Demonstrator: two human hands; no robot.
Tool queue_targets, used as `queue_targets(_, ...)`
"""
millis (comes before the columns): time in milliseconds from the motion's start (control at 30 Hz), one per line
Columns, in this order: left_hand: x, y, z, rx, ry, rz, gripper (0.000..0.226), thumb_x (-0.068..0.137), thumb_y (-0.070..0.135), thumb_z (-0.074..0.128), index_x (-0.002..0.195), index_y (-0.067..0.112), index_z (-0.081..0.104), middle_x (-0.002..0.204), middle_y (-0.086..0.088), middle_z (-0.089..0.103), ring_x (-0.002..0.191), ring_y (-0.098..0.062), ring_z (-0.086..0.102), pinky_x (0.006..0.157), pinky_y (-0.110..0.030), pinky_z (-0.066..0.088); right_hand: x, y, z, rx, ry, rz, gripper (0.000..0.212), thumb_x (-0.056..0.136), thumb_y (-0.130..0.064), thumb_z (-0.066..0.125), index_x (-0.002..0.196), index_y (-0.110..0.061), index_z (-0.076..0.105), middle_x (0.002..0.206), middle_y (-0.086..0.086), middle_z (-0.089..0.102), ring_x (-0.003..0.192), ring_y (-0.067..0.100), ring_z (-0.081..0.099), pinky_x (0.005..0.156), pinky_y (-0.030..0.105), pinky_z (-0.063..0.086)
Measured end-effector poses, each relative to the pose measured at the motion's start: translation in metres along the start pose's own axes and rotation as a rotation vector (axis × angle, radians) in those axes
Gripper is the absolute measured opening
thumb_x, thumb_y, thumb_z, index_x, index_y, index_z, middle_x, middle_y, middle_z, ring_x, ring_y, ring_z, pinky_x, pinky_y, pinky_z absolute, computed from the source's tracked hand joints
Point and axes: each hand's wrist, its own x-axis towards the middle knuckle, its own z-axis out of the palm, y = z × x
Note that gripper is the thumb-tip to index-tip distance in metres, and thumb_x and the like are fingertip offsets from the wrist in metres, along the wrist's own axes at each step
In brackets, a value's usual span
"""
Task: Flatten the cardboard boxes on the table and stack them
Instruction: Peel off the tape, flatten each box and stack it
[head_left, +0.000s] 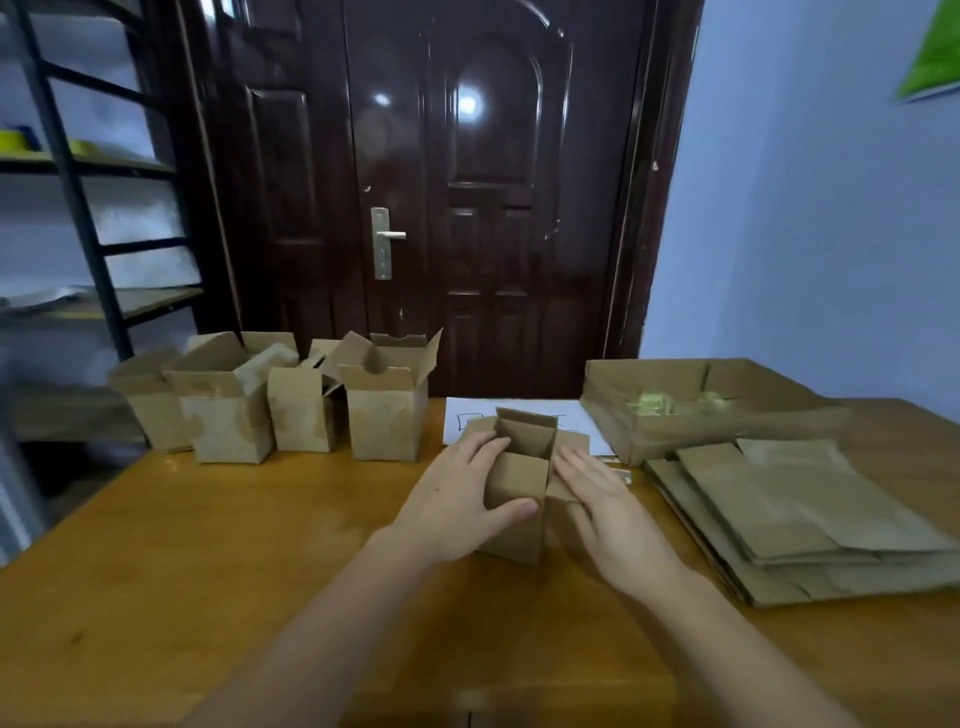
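box in work: small open cardboard box (519, 493) stands upright on the tabletop (208, 545), mid-front, top flaps up, nothing visible inside.
left grip: my left hand (457, 499) is on the box's left wall, fingers fairly straight along it, thumb across the near face; I read it as bracing, not pinching.
right grip: my right hand (602, 504) lies flat, fingers spread and straight, against the box's right wall.
why held so: I judge the two palms squeeze opposite walls to fold the box flat.
waiting boxes: row of upright open boxes (270, 405) far left of the box in work, flaps raised; contents hidden, so cannot tell.
done stack: flattened boxes (789, 519) piled right of the box in work, within easy reach of my right hand, probably why the pile sits there.
tray: wide shallow carton (691, 410) behind the stack; holds small yellowish bits, too blurred to name.
paper: white sheet (519, 410) just behind the box in work, partly covered by it.
progress: several already flat, several not.
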Motion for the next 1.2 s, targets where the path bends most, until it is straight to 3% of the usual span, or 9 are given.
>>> queue_targets(67, 0.002, 0.001, -0.004, 0.060, 0.043, 0.023, 0.102, 0.079, 0.097, 0.033, 0.159, 0.034, 0.029, 0.165, 0.016, 0.023, 0.150, -0.009, 0.018, 0.123, -0.033, 0.005, 0.002, 0.000, 0.003, -0.054, 0.025, 0.010, 0.052, 0.107, -0.025, 0.043, 0.157, -0.026, 0.030, 0.162, -0.013, 0.028, 0.150, 0.004, 0.014, 0.111, 0.005, -0.007)
queue_targets(133, 0.004, 0.002, -0.007, 0.130, 0.087, 0.052, 0.106, 0.075, 0.101, 0.030, 0.157, 0.033, 0.033, 0.164, 0.014, 0.027, 0.151, -0.009, 0.019, 0.127, -0.039, 0.002, 0.004, -0.002, 0.006, -0.130, 0.041, 0.020, 0.052, 0.106, -0.035, 0.043, 0.156, -0.030, 0.033, 0.159, -0.014, 0.035, 0.146, 0.007, 0.022, 0.117, 0.019, 0.009)
queue_targets(267, 0.006, 0.001, -0.013, 0.202, 0.107, 0.090, 0.101, 0.077, 0.097, 0.036, 0.155, 0.033, 0.034, 0.161, 0.012, 0.032, 0.150, -0.011, 0.024, 0.127, -0.039, 0.002, 0.006, -0.008, 0.004, -0.252, 0.060, -0.003, 0.054, 0.099, -0.052, 0.043, 0.150, -0.033, 0.045, 0.145, -0.016, 0.054, 0.130, 0.013, 0.039, 0.104, 0.036, 0.032)
queue_targets(433, 0.004, -0.010, -0.027, 0.200, 0.052, 0.083, 0.094, 0.083, 0.082, 0.054, 0.157, 0.031, 0.028, 0.165, 0.009, 0.028, 0.153, -0.013, 0.019, 0.121, -0.032, -0.003, 0.006, -0.021, -0.007, -0.268, 0.039, -0.060, 0.064, 0.095, -0.064, 0.029, 0.151, -0.036, 0.043, 0.135, -0.021, 0.059, 0.120, 0.008, 0.043, 0.103, 0.034, 0.033)
queue_targets(633, -0.002, -0.021, -0.053, 0.221, -0.006, 0.012, 0.093, 0.090, 0.054, 0.072, 0.163, 0.029, 0.020, 0.170, 0.006, 0.017, 0.156, -0.016, 0.015, 0.126, -0.037, 0.011, 0.009, -0.032, -0.016, -0.036, -0.079, -0.103, 0.057, 0.098, -0.063, 0.040, 0.151, -0.041, 0.039, 0.145, -0.020, 0.049, 0.131, 0.000, 0.040, 0.113, 0.028, 0.031)
queue_targets(800, 0.000, -0.025, -0.069, 0.184, -0.096, 0.004, 0.102, 0.085, 0.057, 0.076, 0.164, 0.031, 0.017, 0.171, 0.010, 0.012, 0.157, -0.015, 0.010, 0.128, -0.039, 0.016, 0.021, -0.037, -0.022, 0.044, -0.064, -0.141, 0.061, 0.096, -0.066, 0.030, 0.147, -0.038, 0.046, 0.146, -0.020, 0.050, 0.136, -0.003, 0.039, 0.115, 0.026, 0.034)
queue_targets(900, 0.001, -0.022, -0.074, 0.181, -0.134, 0.074, 0.095, 0.088, 0.050, 0.070, 0.164, 0.031, 0.017, 0.171, 0.010, 0.011, 0.157, -0.012, 0.008, 0.125, -0.033, 0.012, 0.030, -0.037, -0.026, 0.042, -0.081, -0.149, 0.073, 0.092, -0.073, 0.021, 0.150, -0.036, 0.044, 0.152, -0.020, 0.044, 0.141, -0.002, 0.033, 0.119, 0.028, 0.029)
queue_targets(1067, 0.012, -0.006, -0.071, 0.067, -0.102, 0.097, 0.060, 0.102, 0.038, 0.036, 0.161, 0.029, 0.030, 0.168, 0.009, 0.026, 0.153, -0.003, 0.016, 0.119, -0.020, 0.008, 0.042, -0.039, -0.026, 0.028, -0.168, -0.137, 0.081, 0.090, -0.077, 0.011, 0.153, -0.035, 0.038, 0.158, -0.017, 0.036, 0.146, 0.003, 0.031, 0.121, 0.030, 0.026)
queue_targets(1200, 0.024, 0.005, -0.065, 0.059, -0.075, 0.064, 0.052, 0.110, 0.047, 0.031, 0.157, 0.026, 0.041, 0.161, 0.007, 0.041, 0.149, -0.008, 0.031, 0.118, -0.024, 0.021, 0.050, -0.040, -0.029, 0.083, -0.106, -0.086, 0.057, 0.103, -0.059, 0.025, 0.148, -0.034, 0.047, 0.150, -0.014, 0.050, 0.139, 0.006, 0.043, 0.117, 0.031, 0.035)
